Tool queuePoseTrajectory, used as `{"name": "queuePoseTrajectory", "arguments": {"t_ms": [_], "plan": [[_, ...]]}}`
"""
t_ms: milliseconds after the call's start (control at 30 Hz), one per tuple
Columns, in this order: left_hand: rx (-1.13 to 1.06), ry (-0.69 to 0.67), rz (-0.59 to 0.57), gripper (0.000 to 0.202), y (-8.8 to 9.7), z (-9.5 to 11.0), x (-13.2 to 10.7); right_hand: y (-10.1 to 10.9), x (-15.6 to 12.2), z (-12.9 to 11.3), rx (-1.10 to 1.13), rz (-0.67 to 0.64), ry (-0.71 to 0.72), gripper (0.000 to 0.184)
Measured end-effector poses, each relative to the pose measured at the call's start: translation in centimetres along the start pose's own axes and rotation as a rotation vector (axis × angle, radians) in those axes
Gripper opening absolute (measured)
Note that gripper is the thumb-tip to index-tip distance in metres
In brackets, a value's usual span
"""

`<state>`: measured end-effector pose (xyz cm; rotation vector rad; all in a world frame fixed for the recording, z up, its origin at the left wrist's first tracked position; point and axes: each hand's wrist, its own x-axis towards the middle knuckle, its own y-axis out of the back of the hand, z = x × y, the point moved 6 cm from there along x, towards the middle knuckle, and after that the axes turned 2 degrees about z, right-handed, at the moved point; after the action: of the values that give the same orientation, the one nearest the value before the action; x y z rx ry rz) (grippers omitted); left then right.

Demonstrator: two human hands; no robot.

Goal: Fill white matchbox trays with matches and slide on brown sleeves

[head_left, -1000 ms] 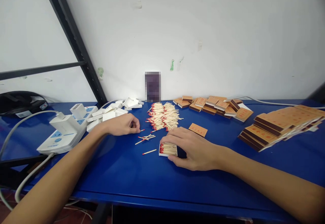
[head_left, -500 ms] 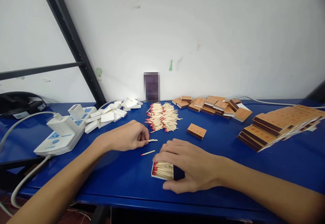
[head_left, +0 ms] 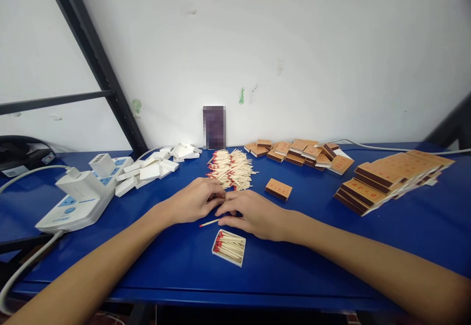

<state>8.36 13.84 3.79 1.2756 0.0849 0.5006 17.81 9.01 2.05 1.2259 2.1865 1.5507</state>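
Note:
My left hand [head_left: 196, 201] and my right hand [head_left: 252, 213] meet fingertip to fingertip on the blue table [head_left: 316, 261], just in front of a pile of red-tipped matches [head_left: 231, 168]. The left fingers are curled together; what they pinch is hidden. The right fingers are bent low over the same spot and hold nothing I can see. A white tray full of matches [head_left: 228, 247] lies free on the table just below my right hand. One loose match [head_left: 209, 223] lies beside the left hand. An orange matchbox sleeve [head_left: 278, 189] lies to the right of the pile.
White inner trays [head_left: 149, 169] are heaped at back left beside a white power strip [head_left: 79, 195] with plugs and a cable. Orange sleeves [head_left: 301, 151] are piled at the back, and stacked matchboxes [head_left: 390, 177] fill the right. A black frame bar [head_left: 91, 60] slants at left.
My right hand has let go of the filled tray and moved up to meet my left hand. The left hand has gathered loose matches and slid right. The tray now lies nearer the table's front.

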Motion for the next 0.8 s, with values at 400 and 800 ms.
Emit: {"name": "queuePoseTrajectory", "arguments": {"t_ms": [400, 800], "plan": [[-0.256, 0.159, 0.101, 0.018, 0.1, -1.6, -0.1, -0.2, 0.0, 0.0, -0.039, 0.059, 0.002, 0.017], [-0.383, 0.195, 0.299, 0.033, 1.9, -2.1, -1.0, 0.7, -0.6, 0.3, -0.144, 0.064, -0.056, 0.013]]}}
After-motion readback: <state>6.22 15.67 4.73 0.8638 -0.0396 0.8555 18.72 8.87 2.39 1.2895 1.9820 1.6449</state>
